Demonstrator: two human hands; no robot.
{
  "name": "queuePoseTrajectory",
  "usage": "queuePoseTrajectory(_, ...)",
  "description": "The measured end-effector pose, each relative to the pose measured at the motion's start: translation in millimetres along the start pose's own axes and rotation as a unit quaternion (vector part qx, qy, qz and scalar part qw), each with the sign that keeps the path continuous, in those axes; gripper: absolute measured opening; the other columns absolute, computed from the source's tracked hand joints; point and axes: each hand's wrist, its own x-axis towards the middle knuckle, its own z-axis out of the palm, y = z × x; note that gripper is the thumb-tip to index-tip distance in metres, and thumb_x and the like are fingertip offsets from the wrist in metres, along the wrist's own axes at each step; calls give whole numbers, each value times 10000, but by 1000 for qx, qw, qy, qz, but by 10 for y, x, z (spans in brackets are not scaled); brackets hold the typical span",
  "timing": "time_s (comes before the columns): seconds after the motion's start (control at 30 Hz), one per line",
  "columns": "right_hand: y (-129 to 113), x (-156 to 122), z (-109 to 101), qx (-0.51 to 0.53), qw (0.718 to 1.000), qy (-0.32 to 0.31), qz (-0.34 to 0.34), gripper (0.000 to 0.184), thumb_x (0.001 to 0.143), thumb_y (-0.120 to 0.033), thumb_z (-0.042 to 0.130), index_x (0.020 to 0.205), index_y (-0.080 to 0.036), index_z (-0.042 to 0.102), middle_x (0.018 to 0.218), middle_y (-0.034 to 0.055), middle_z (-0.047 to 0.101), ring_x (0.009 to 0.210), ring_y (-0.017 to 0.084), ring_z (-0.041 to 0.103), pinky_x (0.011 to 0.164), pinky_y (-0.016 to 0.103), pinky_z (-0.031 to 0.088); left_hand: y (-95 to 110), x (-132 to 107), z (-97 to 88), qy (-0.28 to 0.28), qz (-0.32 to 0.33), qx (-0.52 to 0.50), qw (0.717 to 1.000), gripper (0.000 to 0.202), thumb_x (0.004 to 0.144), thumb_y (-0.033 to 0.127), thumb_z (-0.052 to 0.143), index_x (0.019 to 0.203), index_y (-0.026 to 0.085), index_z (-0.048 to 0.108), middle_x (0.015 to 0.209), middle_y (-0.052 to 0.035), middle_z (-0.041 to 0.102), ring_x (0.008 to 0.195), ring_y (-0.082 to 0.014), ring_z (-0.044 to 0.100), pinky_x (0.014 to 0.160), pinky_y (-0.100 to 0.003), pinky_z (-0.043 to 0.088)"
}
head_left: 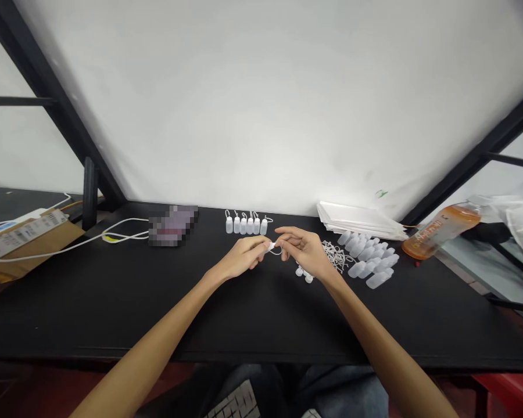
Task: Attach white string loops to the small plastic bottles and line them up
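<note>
My left hand [246, 253] is closed around a small plastic bottle, mostly hidden by the fingers. At its end shows a white cap [272, 246] with a thin white looped strap [278, 253]. My right hand [303, 248] pinches at this cap with thumb and forefinger, its other fingers loosely bent. Behind the hands, several capped bottles [243, 226] with strap loops stand in a row. Loose white caps [308, 277] lie beneath my right hand. To its right are a heap of white straps [336, 255] and several translucent bottles without visible caps [378, 277], lying in rows.
Against the wall lies a stack of white sheets or bags [359, 222]. An orange drink bottle [442, 231] rests tilted at the right. On the left are a pixelated object [172, 226], a white cable [81, 242] and a cardboard box [39, 247]. Black frame bars [70, 113] flank the black table [135, 313].
</note>
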Motion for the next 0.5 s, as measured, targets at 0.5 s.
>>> queuePoseTrajectory(0.5,-31,34,-26,-36,997,62,40,292,779,-435,710,802,-144,728,623,34,638,464,107,517,419,244,367,23,-4,-44,-29,1,48,998,353,849,449,586,1016,139,615,841,-53,646,656,-126,606,475,-206,429)
